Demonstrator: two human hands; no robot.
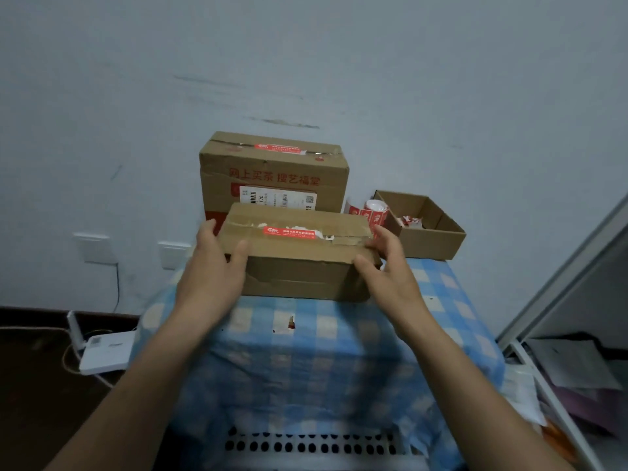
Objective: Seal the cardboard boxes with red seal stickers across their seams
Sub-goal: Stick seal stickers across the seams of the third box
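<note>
A small cardboard box [299, 266] sits on the blue checked cloth [306, 351], with a red seal sticker [289, 233] lying along its top seam. My left hand [214, 263] grips the box's left end, thumb on the top. My right hand [387, 263] holds the right end, fingers on the top corner. Behind it stands a larger cardboard box [272, 171] with red print and its own red seal sticker [278, 149] on top. A roll of red stickers [372, 210] lies to the right, behind the small box.
An open cardboard tray [428, 229] holding scraps of sticker backing sits at the back right of the cloth. The wall is close behind. A white device [105, 351] with cables lies on the floor at left. A shelf edge [560, 277] rises at right.
</note>
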